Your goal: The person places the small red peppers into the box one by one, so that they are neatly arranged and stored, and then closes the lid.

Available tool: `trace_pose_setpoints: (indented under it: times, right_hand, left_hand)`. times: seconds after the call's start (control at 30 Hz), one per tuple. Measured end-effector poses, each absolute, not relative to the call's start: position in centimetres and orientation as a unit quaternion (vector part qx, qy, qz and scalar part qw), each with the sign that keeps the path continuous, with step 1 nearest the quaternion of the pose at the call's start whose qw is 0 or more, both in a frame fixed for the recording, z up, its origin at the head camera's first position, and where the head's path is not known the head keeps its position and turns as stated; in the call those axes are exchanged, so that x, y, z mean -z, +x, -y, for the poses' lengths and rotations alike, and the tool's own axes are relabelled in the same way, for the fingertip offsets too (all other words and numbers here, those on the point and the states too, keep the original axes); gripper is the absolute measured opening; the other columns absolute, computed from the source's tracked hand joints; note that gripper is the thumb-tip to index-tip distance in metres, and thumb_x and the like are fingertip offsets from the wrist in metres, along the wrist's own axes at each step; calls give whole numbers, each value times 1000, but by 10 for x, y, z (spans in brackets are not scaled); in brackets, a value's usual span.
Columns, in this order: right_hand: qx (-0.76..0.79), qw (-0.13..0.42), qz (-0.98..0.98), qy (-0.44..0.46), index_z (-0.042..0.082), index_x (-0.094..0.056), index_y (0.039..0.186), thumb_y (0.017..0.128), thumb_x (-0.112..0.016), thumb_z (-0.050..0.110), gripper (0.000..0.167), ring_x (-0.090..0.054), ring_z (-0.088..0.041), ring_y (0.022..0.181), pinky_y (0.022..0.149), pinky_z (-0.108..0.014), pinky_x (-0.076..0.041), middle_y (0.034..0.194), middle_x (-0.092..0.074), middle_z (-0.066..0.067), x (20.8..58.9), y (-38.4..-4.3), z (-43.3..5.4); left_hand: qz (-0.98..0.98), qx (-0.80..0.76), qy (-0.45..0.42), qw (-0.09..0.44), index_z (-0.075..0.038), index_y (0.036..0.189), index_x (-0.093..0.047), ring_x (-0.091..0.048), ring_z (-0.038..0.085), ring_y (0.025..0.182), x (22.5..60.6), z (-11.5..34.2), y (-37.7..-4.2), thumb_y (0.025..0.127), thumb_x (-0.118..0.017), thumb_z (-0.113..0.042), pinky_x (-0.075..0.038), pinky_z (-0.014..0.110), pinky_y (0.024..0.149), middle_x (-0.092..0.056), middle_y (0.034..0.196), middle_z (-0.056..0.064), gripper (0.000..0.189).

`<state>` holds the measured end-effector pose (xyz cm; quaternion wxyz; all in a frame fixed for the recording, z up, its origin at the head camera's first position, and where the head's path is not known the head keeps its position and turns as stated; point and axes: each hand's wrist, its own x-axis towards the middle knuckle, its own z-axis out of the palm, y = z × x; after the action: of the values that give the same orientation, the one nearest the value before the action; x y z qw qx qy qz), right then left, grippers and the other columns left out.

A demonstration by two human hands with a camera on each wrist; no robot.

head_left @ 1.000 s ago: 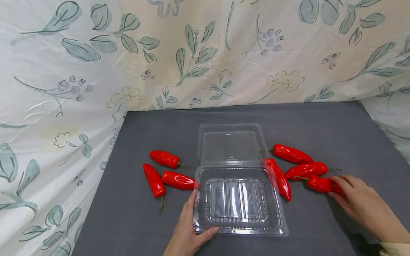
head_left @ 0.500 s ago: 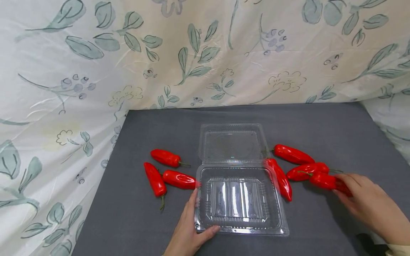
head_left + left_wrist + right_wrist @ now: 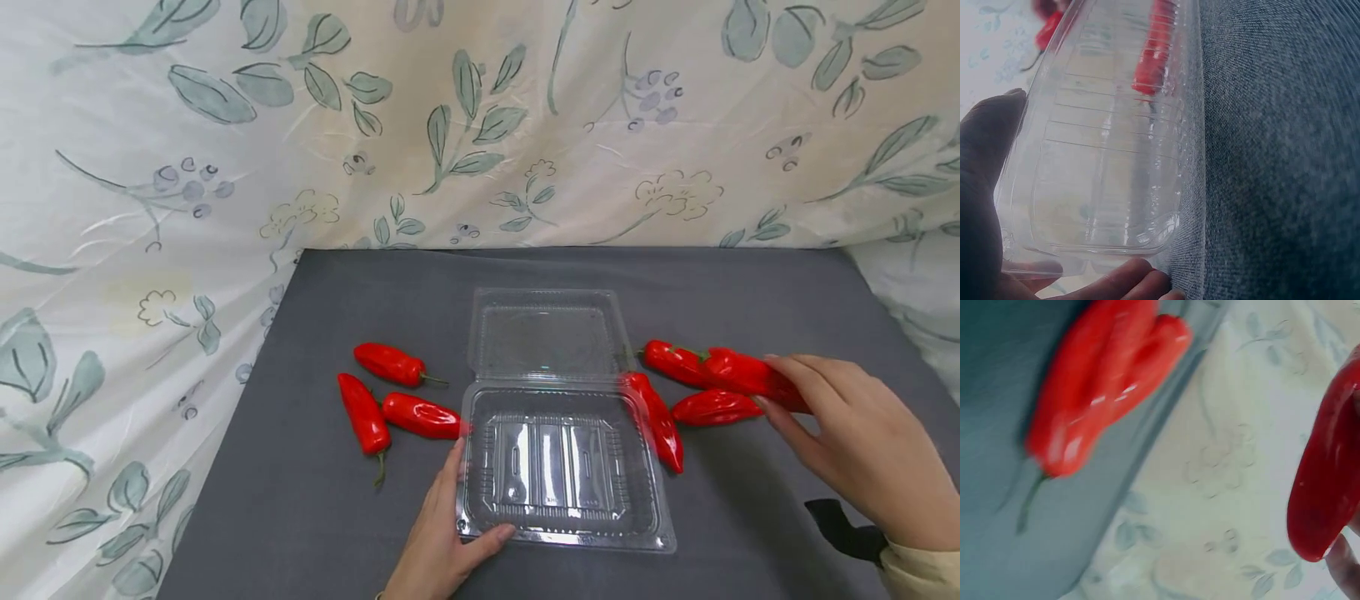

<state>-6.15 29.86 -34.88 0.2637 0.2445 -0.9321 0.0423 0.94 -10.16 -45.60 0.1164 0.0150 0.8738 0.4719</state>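
My right hand (image 3: 862, 425) pinches a red pepper (image 3: 750, 373), raised above the cloth with its stem end pointing left. Its glossy tip (image 3: 1322, 487) shows by my fingers in the right wrist view. Below it in the head view lie two more red peppers, one in front (image 3: 716, 407) and one behind (image 3: 670, 362). A clear plastic clamshell box (image 3: 567, 542) lies with its lid (image 3: 547, 337) folded back, its tray bare inside. My left hand (image 3: 450, 525) holds the tray's near left corner, thumb on the front rim and fingers along the left side.
Another red pepper (image 3: 656, 421) lies against the box's right side. To the left of the box are three peppers, one (image 3: 423, 416) with its tip at the rim. Grey cloth (image 3: 300, 533) covers the table, and a floral curtain (image 3: 480, 125) hangs behind.
My right hand has lifted its pepper from the cloth, up and slightly away from me, over the other right-hand peppers. The left hand keeps its hold on the box.
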Motion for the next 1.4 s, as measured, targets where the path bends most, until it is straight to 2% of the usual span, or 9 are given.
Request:
trace_pose_setpoints:
  times: [0.23,0.37,0.67,0.9,0.97,1.03,1.13,1.2,1.4]
  right_hand:
    - [-73,286,914,278,-5,-61,118,96,-28,60,76,-58,-36,90,72,-52,-48,102,-64,-21,336,-72,-270]
    - [-84,299,899,308,-5,-62,114,97,-32,55,69,-59,-37,90,72,-53,-47,100,-64,-21,330,-79,-256]
    - [-94,292,882,358,-5,-62,113,99,-34,46,60,-58,-36,92,72,-52,-47,100,-64,-20,324,-90,-223]
    - [-86,252,884,384,0,-62,116,99,-27,51,64,-57,-33,96,75,-50,-49,103,-63,-15,329,-98,-198]
    - [-86,247,880,397,0,-61,117,98,-35,47,56,-57,-33,95,74,-49,-50,104,-63,-15,331,-101,-191]
    - [-87,239,877,406,1,-61,117,94,-54,38,45,-57,-32,95,74,-48,-50,104,-62,-15,334,-104,-186]
    - [-79,227,880,410,1,-60,117,77,-74,24,48,-56,-30,94,73,-44,-51,105,-61,-14,339,-106,-179]
    - [-71,219,884,407,2,-60,117,68,-81,20,56,-56,-29,94,72,-42,-50,104,-61,-12,342,-107,-175]
    - [-44,194,893,404,4,-62,115,67,-86,25,57,-56,-26,91,70,-38,-50,102,-63,-9,351,-107,-167]
  left_hand:
    - [-876,-472,28,97,-36,153,-5,-39,33,127,458,103,10,76,-76,-49,-37,63,98,-35,146,13,106]
    - [-876,-471,30,96,-35,153,-5,-39,33,126,461,104,12,77,-76,-49,-38,62,98,-36,145,13,105]
    - [-879,-468,28,94,-37,153,-3,-41,32,127,464,104,14,78,-73,-53,-38,62,97,-38,144,14,104]
    - [-879,-467,22,95,-38,153,-3,-41,31,126,465,103,14,78,-73,-54,-39,61,96,-39,143,13,103]
    - [-879,-467,22,94,-37,153,-3,-41,32,127,465,103,14,78,-72,-54,-39,61,96,-38,143,14,104]
    - [-878,-469,23,91,-36,153,-4,-41,31,127,465,103,14,78,-73,-54,-38,61,97,-38,144,13,104]
    - [-879,-468,20,94,-37,153,-4,-41,31,127,465,103,14,78,-72,-55,-39,61,97,-37,145,13,104]
    - [-878,-469,22,94,-36,153,-4,-41,31,127,464,103,14,77,-72,-55,-39,61,97,-37,145,12,104]
    - [-884,-457,27,88,-35,154,-3,-42,31,126,460,102,12,77,-72,-56,-39,60,97,-38,145,12,105]
